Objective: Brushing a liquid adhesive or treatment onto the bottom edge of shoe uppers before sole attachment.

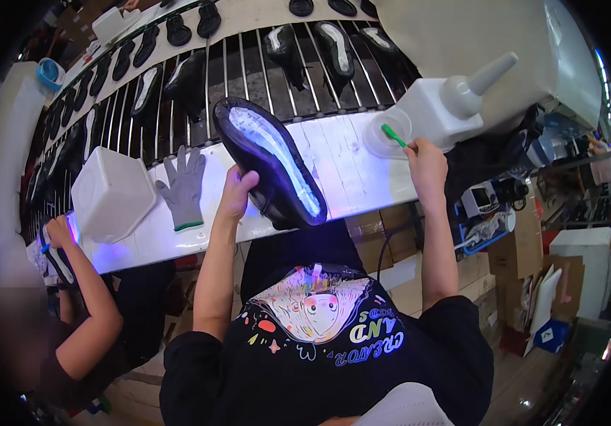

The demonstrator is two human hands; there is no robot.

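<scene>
**Shoe held sole-up over bench edge**

I see my left hand (236,193) closed around the black shoe (268,165), gripping its near left side. Its long axis runs from upper left to lower right, with the glowing pale sole facing up. My right hand (425,165) pinches a green brush (393,135) at a clear cup (385,135).

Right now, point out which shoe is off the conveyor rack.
The black shoe gripped by the left hand, sole up over the white bench; the others lie on the rack.
</scene>
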